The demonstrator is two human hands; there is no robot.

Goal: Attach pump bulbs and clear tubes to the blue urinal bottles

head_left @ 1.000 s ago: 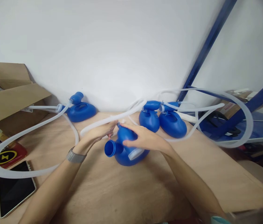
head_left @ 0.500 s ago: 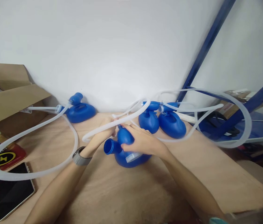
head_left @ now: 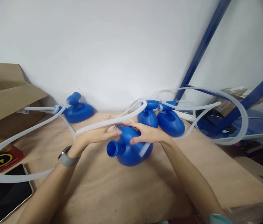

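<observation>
A blue plastic urinal bottle [head_left: 133,158] stands in front of me on the wooden table, its round mouth uncovered and turned to the left. My right hand [head_left: 149,133] curves around a rounded blue funnel head [head_left: 128,134] that lies over the bottle, thumb on its near side. Just left of the funnel head's narrow end, where a small wire clip shows, my left hand [head_left: 99,134] has its thumb stretched out and its fingers apart. A white hose [head_left: 113,120] passes over the left hand, hiding part of it. A whitish cap [head_left: 144,150] hangs at the bottle's right side.
Two blue bottles [head_left: 147,118] with hoses stand behind to the right, another blue bottle [head_left: 79,112] to the left. A long white hose [head_left: 17,179] loops across the left side, over a tablet [head_left: 12,196]. A cardboard box [head_left: 12,99] and a blue metal frame [head_left: 203,46] flank the table.
My left hand has moved left and loosened from the funnel head's narrow end, its fingers spreading. The bottle now faces slightly more toward me. My right hand stays on the funnel head.
</observation>
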